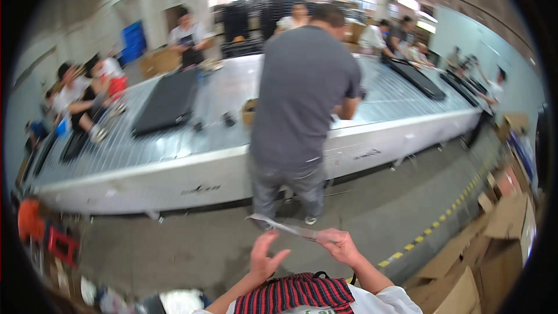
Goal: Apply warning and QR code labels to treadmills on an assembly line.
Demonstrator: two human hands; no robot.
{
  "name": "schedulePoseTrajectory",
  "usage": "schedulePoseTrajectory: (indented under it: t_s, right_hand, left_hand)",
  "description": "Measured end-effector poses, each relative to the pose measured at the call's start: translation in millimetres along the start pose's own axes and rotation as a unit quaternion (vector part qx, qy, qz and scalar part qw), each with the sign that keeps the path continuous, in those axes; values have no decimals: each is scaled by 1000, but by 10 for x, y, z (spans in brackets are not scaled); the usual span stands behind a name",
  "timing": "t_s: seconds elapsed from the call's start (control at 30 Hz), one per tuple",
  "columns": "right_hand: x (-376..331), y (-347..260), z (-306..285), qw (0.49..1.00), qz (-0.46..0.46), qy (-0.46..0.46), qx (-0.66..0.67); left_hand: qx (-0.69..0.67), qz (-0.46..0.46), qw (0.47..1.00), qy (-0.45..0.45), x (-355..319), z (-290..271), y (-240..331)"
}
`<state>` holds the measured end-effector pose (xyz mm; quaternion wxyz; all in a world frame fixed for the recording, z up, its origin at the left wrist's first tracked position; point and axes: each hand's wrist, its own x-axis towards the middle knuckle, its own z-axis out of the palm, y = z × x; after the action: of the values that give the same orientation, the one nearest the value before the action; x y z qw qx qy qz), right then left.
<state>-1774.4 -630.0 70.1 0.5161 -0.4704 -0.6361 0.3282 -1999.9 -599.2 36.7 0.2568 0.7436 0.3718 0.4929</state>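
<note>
My right hand is closed on one end of a thin, pale, see-through strip, perhaps plastic film; blur hides its exact kind. The strip reaches leftward from my fingers, and its far end curls upward. My left hand is just below that end, fingers apart and holding nothing. Between my forearms shows a red and dark striped cloth over a white shirt.
A person in a grey shirt stands ahead, back to me, at a long roller table bearing black panels. Cardboard boxes crowd the right, beside yellow floor tape. A red stool stands left. Several people work around the table.
</note>
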Motion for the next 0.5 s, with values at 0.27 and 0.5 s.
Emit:
schedulePoseTrajectory:
  t_s: [0.27, 0.5]
  right_hand:
    - [-141, 77, -1000, 954, 264, 85, 115]
    - [157, 346, -1665, 916, 282, 277, -63]
  left_hand:
    - [-427, -144, 837, -309, 916, 1179, -170]
    - [-496, -316, 745, -314, 1836, 2003, -146]
